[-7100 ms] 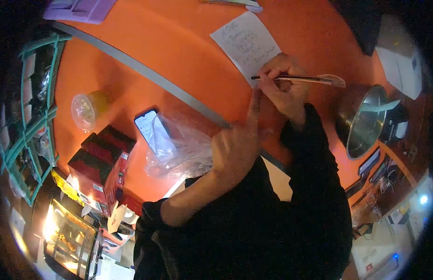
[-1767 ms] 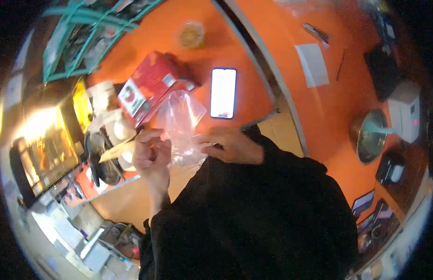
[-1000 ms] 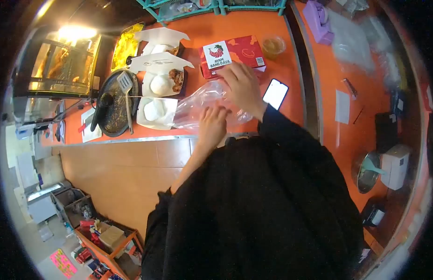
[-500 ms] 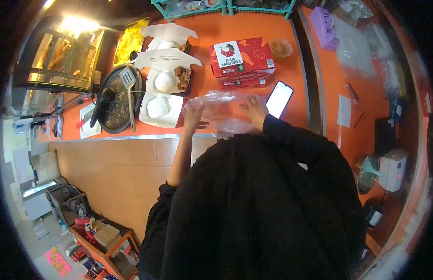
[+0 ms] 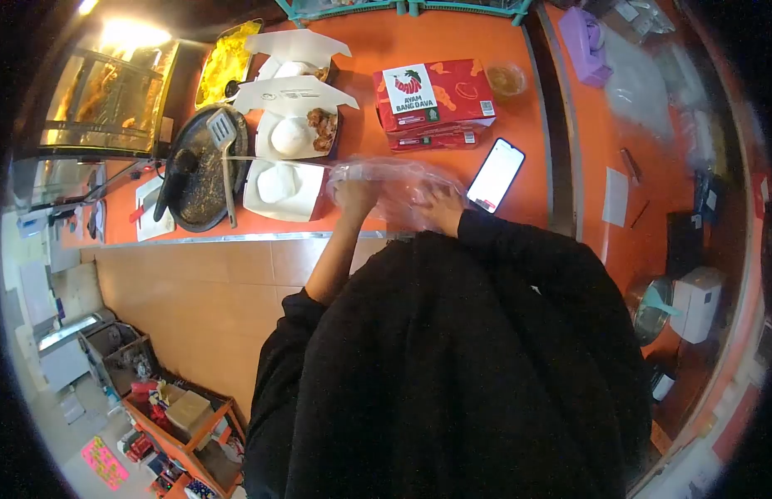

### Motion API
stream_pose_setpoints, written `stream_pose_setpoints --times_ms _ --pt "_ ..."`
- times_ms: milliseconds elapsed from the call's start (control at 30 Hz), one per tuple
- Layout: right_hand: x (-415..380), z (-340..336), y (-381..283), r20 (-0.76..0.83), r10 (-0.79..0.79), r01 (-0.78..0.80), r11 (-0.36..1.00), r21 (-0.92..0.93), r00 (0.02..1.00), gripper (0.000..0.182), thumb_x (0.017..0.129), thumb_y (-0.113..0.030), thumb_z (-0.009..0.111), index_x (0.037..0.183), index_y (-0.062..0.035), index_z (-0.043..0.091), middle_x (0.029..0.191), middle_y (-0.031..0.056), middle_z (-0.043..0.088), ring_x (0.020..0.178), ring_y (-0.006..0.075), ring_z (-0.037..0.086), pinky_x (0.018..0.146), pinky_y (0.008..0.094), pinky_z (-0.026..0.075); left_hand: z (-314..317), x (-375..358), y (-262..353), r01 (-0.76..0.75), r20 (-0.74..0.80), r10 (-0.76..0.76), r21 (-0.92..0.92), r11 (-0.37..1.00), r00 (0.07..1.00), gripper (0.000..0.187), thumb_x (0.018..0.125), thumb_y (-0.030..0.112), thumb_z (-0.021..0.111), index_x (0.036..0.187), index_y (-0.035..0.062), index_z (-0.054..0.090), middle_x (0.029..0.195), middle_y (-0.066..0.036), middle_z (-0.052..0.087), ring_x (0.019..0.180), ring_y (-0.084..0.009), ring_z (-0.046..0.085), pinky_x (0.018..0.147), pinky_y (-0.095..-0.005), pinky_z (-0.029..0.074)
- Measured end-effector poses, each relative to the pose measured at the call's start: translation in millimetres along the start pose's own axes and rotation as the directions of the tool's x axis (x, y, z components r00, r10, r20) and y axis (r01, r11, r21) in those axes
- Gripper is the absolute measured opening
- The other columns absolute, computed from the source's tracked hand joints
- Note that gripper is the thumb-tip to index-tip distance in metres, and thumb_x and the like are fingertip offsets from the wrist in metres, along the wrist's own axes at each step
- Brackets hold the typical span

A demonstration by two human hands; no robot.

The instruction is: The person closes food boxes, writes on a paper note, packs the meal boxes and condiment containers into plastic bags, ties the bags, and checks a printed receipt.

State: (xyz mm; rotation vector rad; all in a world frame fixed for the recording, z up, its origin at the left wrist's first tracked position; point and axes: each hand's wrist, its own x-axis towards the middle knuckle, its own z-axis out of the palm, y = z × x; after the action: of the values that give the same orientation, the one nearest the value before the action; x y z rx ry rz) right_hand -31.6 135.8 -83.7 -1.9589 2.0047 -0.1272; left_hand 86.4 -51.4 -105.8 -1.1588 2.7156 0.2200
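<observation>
The left hand (image 5: 355,195) is seen curled at the nine o'clock end of a clear plastic bag (image 5: 396,172), its fingers partly veiled by the film; whether any plastic is pinched cannot be told. The right hand (image 5: 438,208) is laid palm down at the bag's four o'clock side, its fingers spread open, the film touched but not visibly gripped. The crumpled bag is spread on the orange counter (image 5: 361,50), close to its front edge.

Just beside the left hand, at nine o'clock, an open box (image 5: 309,193) with a mound of rice (image 5: 276,183) is found; at ten, another holds rice and browned pieces (image 5: 323,129). Stacked red boxes (image 5: 448,90) are placed at one o'clock, with a lidded cup (image 5: 507,81) just beyond. The phone (image 5: 496,175) is set at three, near the right wrist.

The nearest rice box could be dragged or tipped if the film were snagged on its corner or the left hand swung outward. The phone could be nudged by the right sleeve, and the thin film could be torn or folded shut by uneven pulling.
</observation>
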Motion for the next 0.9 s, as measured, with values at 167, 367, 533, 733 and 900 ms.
stream_pose_setpoints --times_ms 167,367,533,733,900 --pt "-11 -78 1 -0.12 -0.206 0.217 0.973 0.084 0.971 0.039 0.072 -0.022 0.056 0.109 -0.012 0.049 0.125 0.0127 0.034 0.112 0.0352 0.034 0.086 0.0454 0.035 -58 -33 37 -0.059 0.245 0.098 -0.162 0.985 0.965 0.048 0.068 0.037 0.059 0.102 0.0041 0.052 0.096 -0.025 0.052 0.085 -0.0379 0.054 0.07 -0.0441 0.044" --pt "-55 -49 51 -0.366 0.801 -0.732 0.589 0.344 0.473 0.072 0.069 -0.036 0.062 0.126 -0.0133 0.024 0.115 0.029 0.033 0.098 0.0412 0.043 0.079 0.0478 0.037 -40 -60 69 -0.146 0.13 0.175 -0.205 0.968 0.976 0.066 0.069 0.037 0.06 0.119 0.0028 0.033 0.117 -0.029 0.034 0.094 -0.0438 0.047 0.077 -0.0479 0.041" --pt "-38 -31 53 -0.18 0.901 -0.849 0.432 0.303 0.395 0.086 0.068 -0.04 0.059 0.133 -0.0163 0.008 0.125 0.0357 0.016 0.112 0.0515 0.025 0.087 0.0575 0.027 -75 -64 89 -0.089 0.263 0.139 -0.193 0.977 0.955 0.059 0.069 0.036 0.061 0.114 0.0049 0.041 0.111 -0.024 0.046 0.092 -0.0384 0.051 0.074 -0.0461 0.042" --pt "-37 -43 107 -0.317 0.868 -0.812 0.478 0.334 0.381 0.078 0.068 -0.024 0.06 0.13 -0.0137 0.014 0.121 0.0322 0.023 0.108 0.0486 0.03 0.086 0.0515 0.03 -138 -43 75 -0.155 -0.174 0.066 -0.567 0.809 0.982 0.035 0.075 0.037 0.056 0.092 0.0069 0.054 0.081 -0.011 0.058 0.078 -0.0284 0.057 0.064 -0.0397 0.044" --pt "-25 -74 140 -0.426 0.763 -0.696 0.633 0.339 0.487 0.068 0.073 -0.031 0.058 0.127 -0.0084 0.023 0.123 0.0252 0.029 0.111 0.0389 0.034 0.086 0.0436 0.034 -112 17 58 -0.179 -0.207 -0.285 -0.976 0.123 0.936 0.041 0.081 0.042 0.046 0.102 0.0068 0.048 0.093 -0.004 0.054 0.088 -0.018 0.053 0.071 -0.0357 0.042"
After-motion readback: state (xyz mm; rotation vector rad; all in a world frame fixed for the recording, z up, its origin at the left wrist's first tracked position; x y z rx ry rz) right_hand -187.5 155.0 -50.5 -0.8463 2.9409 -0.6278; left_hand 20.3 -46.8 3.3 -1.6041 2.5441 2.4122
